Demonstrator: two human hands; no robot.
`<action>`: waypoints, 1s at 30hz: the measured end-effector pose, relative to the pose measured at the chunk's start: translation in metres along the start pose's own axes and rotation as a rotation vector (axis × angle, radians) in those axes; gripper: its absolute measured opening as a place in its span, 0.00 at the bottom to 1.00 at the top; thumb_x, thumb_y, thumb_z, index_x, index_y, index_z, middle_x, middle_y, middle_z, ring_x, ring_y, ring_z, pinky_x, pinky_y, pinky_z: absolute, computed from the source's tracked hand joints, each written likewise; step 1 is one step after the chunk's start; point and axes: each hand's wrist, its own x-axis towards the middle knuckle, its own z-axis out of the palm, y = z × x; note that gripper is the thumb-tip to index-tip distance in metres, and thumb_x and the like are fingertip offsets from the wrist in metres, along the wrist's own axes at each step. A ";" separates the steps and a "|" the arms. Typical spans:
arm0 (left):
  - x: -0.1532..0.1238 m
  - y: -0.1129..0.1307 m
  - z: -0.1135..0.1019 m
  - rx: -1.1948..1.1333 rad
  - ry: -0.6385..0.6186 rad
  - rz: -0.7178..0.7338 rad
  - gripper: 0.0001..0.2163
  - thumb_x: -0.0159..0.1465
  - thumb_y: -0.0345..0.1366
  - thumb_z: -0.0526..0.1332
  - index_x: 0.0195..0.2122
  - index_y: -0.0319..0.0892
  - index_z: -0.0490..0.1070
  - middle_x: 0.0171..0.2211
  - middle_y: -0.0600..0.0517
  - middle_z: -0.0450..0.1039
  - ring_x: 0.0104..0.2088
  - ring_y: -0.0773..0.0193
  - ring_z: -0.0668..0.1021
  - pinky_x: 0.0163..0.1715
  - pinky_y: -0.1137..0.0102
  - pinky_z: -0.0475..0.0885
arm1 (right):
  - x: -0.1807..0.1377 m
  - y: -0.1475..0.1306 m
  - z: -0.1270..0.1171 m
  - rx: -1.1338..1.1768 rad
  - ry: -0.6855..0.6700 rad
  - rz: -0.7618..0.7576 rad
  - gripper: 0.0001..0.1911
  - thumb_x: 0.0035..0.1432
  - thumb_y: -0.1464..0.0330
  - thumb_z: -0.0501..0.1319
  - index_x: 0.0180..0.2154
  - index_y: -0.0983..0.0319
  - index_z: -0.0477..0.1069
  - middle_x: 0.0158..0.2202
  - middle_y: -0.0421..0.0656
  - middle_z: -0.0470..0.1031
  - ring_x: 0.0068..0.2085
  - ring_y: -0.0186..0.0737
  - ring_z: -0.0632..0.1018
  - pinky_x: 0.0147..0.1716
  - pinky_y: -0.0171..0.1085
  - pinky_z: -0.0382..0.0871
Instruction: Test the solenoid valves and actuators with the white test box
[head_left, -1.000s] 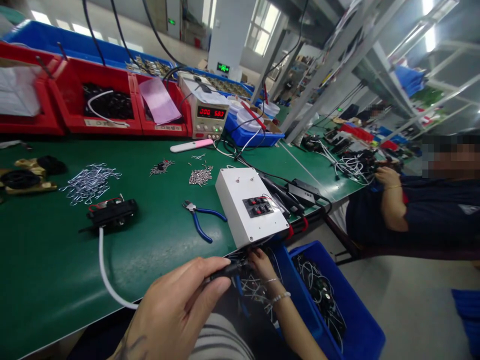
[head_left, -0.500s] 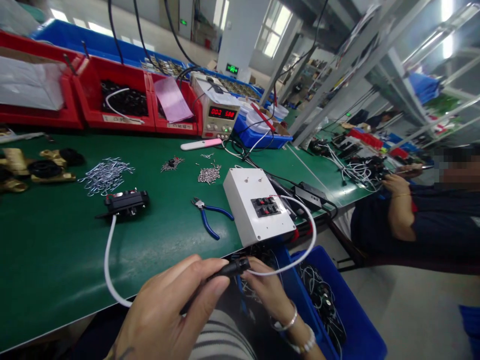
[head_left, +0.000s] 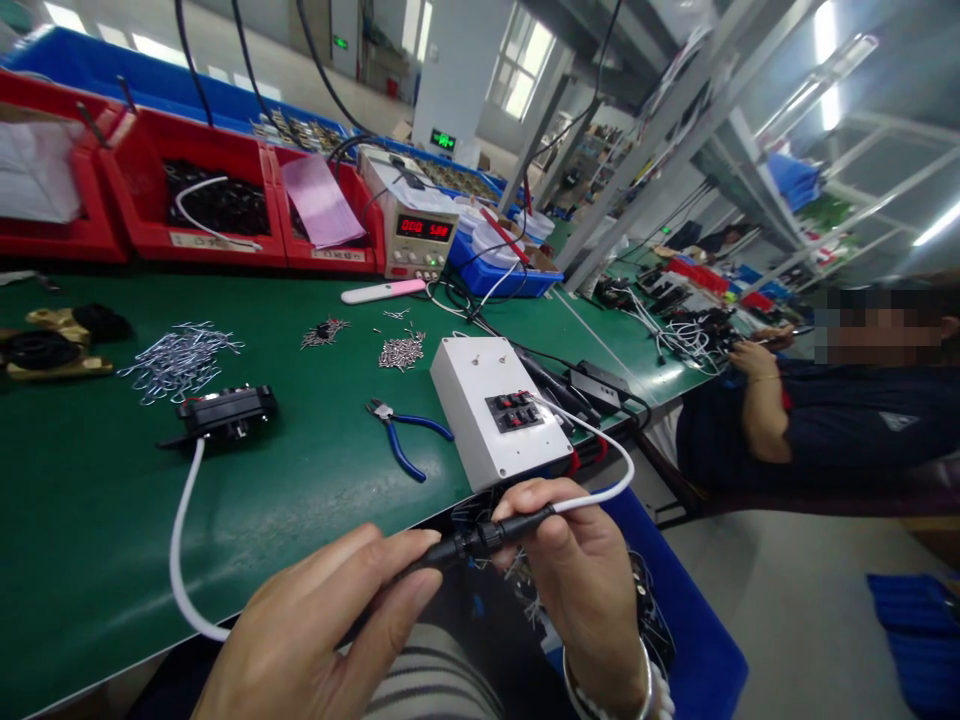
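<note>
My left hand grips the black connector at the end of a white cable that runs across the green bench to a black module. My right hand pinches the mating black plug on a second white cable, which loops up over the white test box. The two connector halves meet between my hands, just in front of the bench edge.
Blue pliers, piles of small metal parts, a power supply with red digits and red bins sit on the bench. A blue bin of cables stands at my right knee. Another person works at the right.
My right hand rose from the blue bin with the second white cable and brought its plug up against the connector in my left hand.
</note>
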 end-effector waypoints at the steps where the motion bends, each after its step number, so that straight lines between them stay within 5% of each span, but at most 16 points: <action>1: 0.000 0.001 0.000 0.007 0.007 -0.001 0.06 0.74 0.41 0.52 0.45 0.49 0.66 0.30 0.59 0.74 0.28 0.71 0.78 0.26 0.83 0.72 | -0.001 0.000 -0.001 -0.007 0.002 0.006 0.07 0.64 0.63 0.65 0.41 0.58 0.77 0.34 0.41 0.78 0.30 0.32 0.80 0.32 0.28 0.75; 12: 0.003 -0.005 -0.004 0.016 -0.014 0.054 0.04 0.72 0.35 0.54 0.45 0.48 0.66 0.29 0.60 0.74 0.26 0.72 0.78 0.23 0.83 0.71 | 0.000 0.000 -0.003 -0.046 -0.038 0.003 0.06 0.65 0.64 0.65 0.43 0.58 0.77 0.38 0.41 0.78 0.32 0.31 0.80 0.33 0.27 0.76; 30: -0.004 -0.007 0.001 0.048 -0.068 0.016 0.10 0.74 0.42 0.49 0.45 0.49 0.68 0.32 0.58 0.76 0.29 0.70 0.79 0.26 0.81 0.71 | 0.000 0.000 -0.005 -0.051 -0.055 0.052 0.06 0.64 0.64 0.66 0.42 0.58 0.77 0.37 0.41 0.79 0.32 0.32 0.81 0.34 0.27 0.76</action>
